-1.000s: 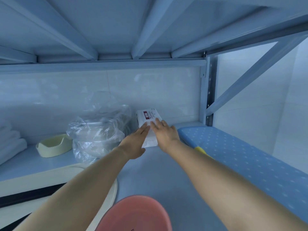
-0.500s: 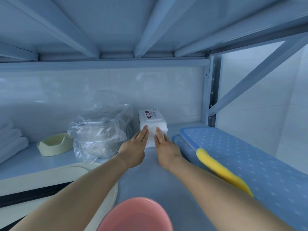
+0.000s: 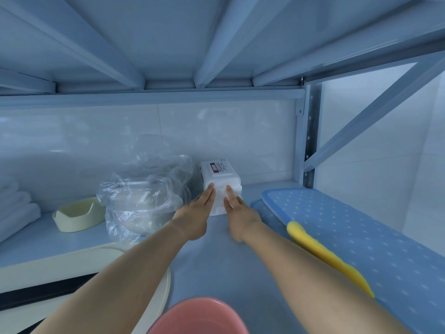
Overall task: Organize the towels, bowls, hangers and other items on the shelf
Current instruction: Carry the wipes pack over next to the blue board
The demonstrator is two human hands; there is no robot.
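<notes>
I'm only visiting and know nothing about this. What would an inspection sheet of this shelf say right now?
Surface: shelf, pale blue.
Job's things: pack, white with a red label, at the back; towels folded at far left; cream bowl; pink bowl nearest the camera.
Clutter: plastic bag left of the pack, with something pale inside; blue dotted board on the right, with a yellow piece along its left edge.
Grips: left hand and right hand, fingers straight, touching the pack's near end.
Cables: nothing seen.
Surroundings: tiled wall behind; upper shelf overhead.
</notes>
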